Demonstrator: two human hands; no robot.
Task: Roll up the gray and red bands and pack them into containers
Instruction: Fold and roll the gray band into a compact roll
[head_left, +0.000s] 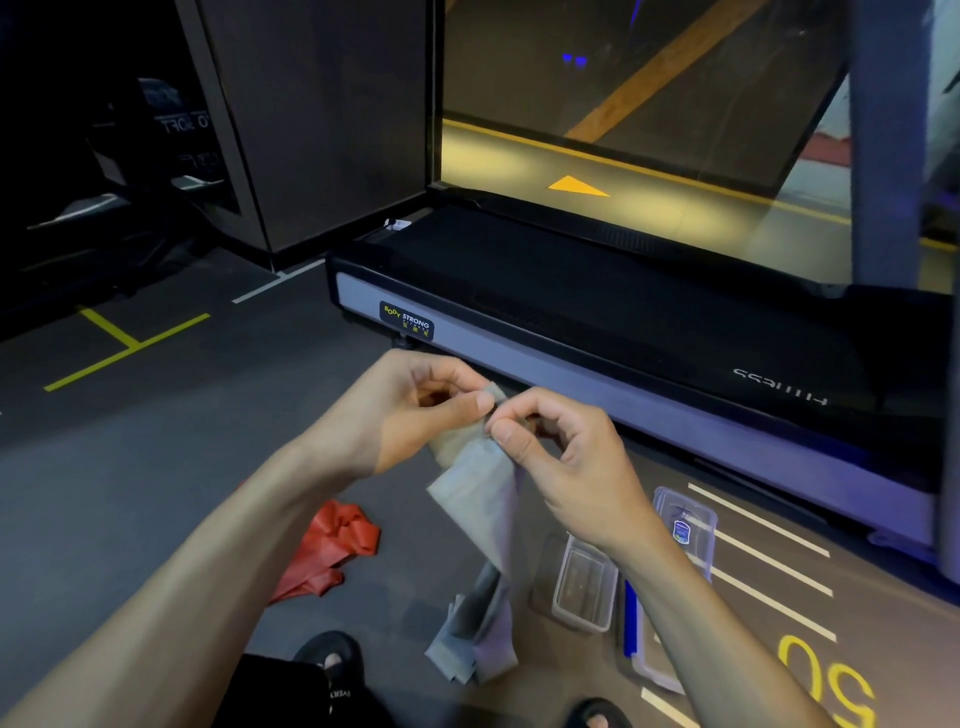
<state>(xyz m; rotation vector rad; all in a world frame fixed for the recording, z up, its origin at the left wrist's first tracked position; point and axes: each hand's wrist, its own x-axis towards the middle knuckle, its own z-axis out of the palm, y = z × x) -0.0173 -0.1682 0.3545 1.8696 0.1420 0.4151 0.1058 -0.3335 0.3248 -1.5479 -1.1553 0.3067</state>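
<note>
Gray band (475, 499) trails to the floor at 6 o'clock; your left hand (415, 410) and right hand (561, 452) pinch its top end, starting the roll. Next, wind tightly. Clear container (584, 584) waits at 4 o'clock, red band (332, 545) at 8.

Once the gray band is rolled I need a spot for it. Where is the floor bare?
Bare floor lies left of the red band, out to the yellow floor lines. It is crowded to the right: the gray band trails down beside the clear containers, hard by the treadmill.
</note>
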